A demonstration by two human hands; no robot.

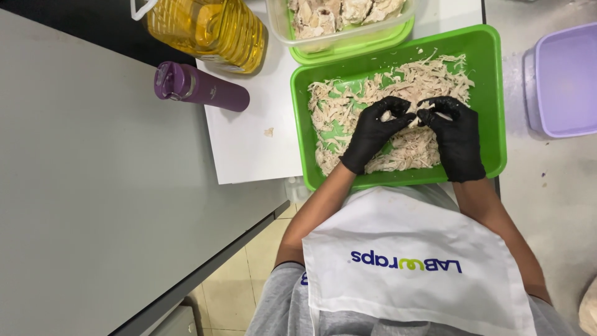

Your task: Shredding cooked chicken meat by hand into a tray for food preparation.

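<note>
Pinching one pale, fibrous meat piece between them, the left hand and right hand, in black gloves, grip it over the green rectangular tray of shredded meat. The tray's right edge borders bare bench. A clear tub is cut off above.

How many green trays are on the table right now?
2. One green tray holds shredded chicken under both gloved hands; a second green tray sits behind it beneath a clear container, mostly hidden. Others may lie out of frame.
</note>
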